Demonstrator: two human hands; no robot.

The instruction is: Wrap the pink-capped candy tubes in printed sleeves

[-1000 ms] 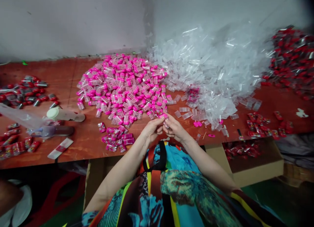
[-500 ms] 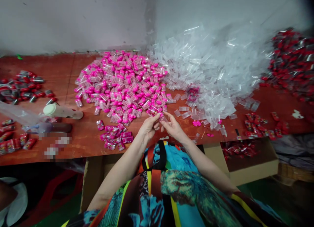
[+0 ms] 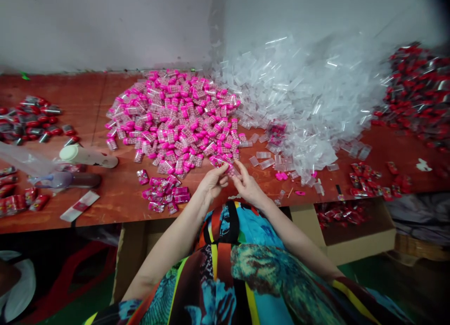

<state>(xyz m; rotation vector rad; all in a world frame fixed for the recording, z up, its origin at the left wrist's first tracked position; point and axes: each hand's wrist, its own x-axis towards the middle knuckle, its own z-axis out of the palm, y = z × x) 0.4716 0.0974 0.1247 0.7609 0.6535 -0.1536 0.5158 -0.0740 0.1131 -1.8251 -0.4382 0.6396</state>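
Fingers [image 3: 241, 167] nearly closed, pinching a small pink container [image 3: 231, 170]; I log left hand [image 3: 212, 180] and right hand [image 3: 249, 188] slightly further apart than one second ago.

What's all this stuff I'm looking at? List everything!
Table: one, red-brown, middle
Pink-capped containers: countless, pink-clear, heaped left of centre
Pink packets: cluster, pink, front edge
Clear plastic pieces: countless, colourless, right of centre
Red-and-dark pieces: many, far right, far left
Red packets: many, red, both ends
Bottles: apparently two, whitish and brown, left
Cardboard box: at least one, brown, below
Wall: grey, back
Held pink item: one, pink, between hands
Left hand, right hand: bare, centre
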